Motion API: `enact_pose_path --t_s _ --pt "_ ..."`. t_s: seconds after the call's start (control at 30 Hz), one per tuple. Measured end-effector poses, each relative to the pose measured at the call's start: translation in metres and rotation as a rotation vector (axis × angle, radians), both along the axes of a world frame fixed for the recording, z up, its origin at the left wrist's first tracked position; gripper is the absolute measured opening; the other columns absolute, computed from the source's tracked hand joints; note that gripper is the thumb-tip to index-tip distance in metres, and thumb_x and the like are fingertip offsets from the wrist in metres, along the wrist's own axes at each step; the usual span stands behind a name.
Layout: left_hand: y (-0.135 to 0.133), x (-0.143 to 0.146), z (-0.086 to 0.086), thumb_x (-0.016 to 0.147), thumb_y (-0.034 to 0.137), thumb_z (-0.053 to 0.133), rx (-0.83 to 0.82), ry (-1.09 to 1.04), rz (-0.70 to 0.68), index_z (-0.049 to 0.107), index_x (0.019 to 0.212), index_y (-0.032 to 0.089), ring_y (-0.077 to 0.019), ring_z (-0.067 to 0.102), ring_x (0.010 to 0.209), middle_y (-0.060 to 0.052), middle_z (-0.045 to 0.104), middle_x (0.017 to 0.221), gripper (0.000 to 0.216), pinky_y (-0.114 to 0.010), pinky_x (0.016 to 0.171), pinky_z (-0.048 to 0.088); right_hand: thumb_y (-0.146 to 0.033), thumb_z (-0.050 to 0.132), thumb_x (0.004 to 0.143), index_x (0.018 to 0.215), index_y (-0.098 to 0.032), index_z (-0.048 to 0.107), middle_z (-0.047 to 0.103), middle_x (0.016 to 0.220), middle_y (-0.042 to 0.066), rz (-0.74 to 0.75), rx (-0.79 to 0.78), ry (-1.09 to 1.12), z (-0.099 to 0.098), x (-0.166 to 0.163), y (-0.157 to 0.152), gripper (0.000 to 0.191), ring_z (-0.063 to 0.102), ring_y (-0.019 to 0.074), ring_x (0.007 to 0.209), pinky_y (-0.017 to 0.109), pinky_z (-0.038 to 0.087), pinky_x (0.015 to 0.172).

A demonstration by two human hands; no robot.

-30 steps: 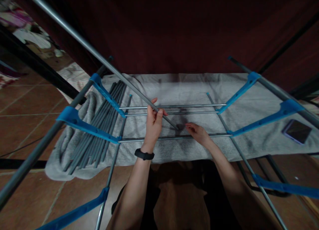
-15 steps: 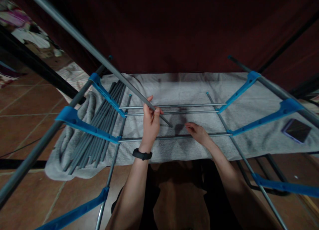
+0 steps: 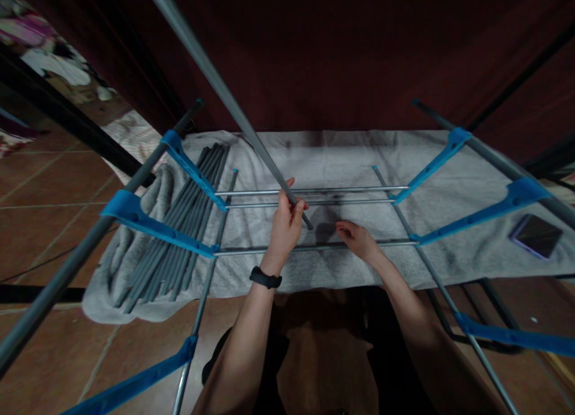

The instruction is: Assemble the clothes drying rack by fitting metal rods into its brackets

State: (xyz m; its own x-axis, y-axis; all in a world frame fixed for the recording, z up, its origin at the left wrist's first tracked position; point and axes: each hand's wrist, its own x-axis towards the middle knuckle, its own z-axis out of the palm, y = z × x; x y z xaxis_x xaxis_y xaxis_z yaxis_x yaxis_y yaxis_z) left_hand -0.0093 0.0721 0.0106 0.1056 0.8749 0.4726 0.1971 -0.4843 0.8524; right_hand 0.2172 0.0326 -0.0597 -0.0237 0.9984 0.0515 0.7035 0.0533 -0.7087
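My left hand point(image 3: 286, 226) is closed round a long grey metal rod point(image 3: 224, 94) near its lower end; the rod rises steeply up and to the left, out of the top of the view. My right hand point(image 3: 357, 238) rests on a thin horizontal crossbar point(image 3: 314, 246) of a rack frame, fingers curled over it. The frame has blue plastic connectors point(image 3: 148, 223) and grey poles, and lies over a grey towel point(image 3: 314, 157). A black band sits on my left wrist.
A bundle of several grey rods point(image 3: 184, 223) lies on the towel at the left. A phone point(image 3: 536, 236) lies on the towel at the right. Dark red fabric fills the back. Brown floor tiles point(image 3: 45, 187) spread to the left.
The rod in my left hand has swung more upright, its upper part moving right. My left hand shifted slightly right. My right hand has stayed on the crossbar.
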Motion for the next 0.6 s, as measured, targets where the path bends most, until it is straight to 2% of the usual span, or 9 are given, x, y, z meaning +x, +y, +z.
enact_pose_path --t_s 0.13,0.43,0.53,0.6 --pt "-0.0031 0.0042 0.0009 0.102 0.039 0.046 0.011 0.023 -0.024 0.033 0.149 0.025 -0.0153 0.062 0.080 -0.001 0.063 0.085 0.051 -0.029 0.077 0.051 -0.021 0.054 0.091 0.113 -0.020 0.072 0.076 0.110 0.009 -0.006 -0.001 -0.026 0.0012 -0.0002 0.0004 0.028 0.072 0.0222 0.100 0.037 0.055 0.094" --pt "-0.0072 -0.0006 0.0052 0.103 0.039 0.042 0.057 0.077 0.030 0.034 0.151 0.026 -0.0151 0.061 0.079 -0.003 0.063 0.091 0.050 -0.028 0.075 0.051 -0.021 0.055 0.090 0.109 -0.023 0.072 0.077 0.106 0.006 -0.009 0.038 0.018 0.0010 0.0002 0.0003 0.026 0.073 0.0214 0.096 0.037 0.057 0.091" --pt "-0.0067 -0.0027 0.0044 0.103 0.038 0.042 0.066 0.118 0.042 0.035 0.150 0.024 -0.0149 0.063 0.080 -0.005 0.066 0.098 0.049 -0.029 0.079 0.052 -0.021 0.054 0.090 0.109 -0.022 0.073 0.077 0.106 0.007 -0.011 0.036 0.028 0.0011 0.0005 0.0010 0.027 0.073 0.0217 0.097 0.038 0.057 0.092" --pt "-0.0055 -0.0038 0.0037 0.103 0.038 0.041 0.084 0.139 0.073 0.036 0.149 0.024 -0.0168 0.065 0.090 -0.008 0.067 0.107 0.049 -0.032 0.086 0.052 -0.021 0.055 0.090 0.109 -0.022 0.073 0.077 0.107 0.007 -0.010 0.034 0.032 0.0018 0.0008 0.0012 0.027 0.072 0.0218 0.099 0.039 0.056 0.094"
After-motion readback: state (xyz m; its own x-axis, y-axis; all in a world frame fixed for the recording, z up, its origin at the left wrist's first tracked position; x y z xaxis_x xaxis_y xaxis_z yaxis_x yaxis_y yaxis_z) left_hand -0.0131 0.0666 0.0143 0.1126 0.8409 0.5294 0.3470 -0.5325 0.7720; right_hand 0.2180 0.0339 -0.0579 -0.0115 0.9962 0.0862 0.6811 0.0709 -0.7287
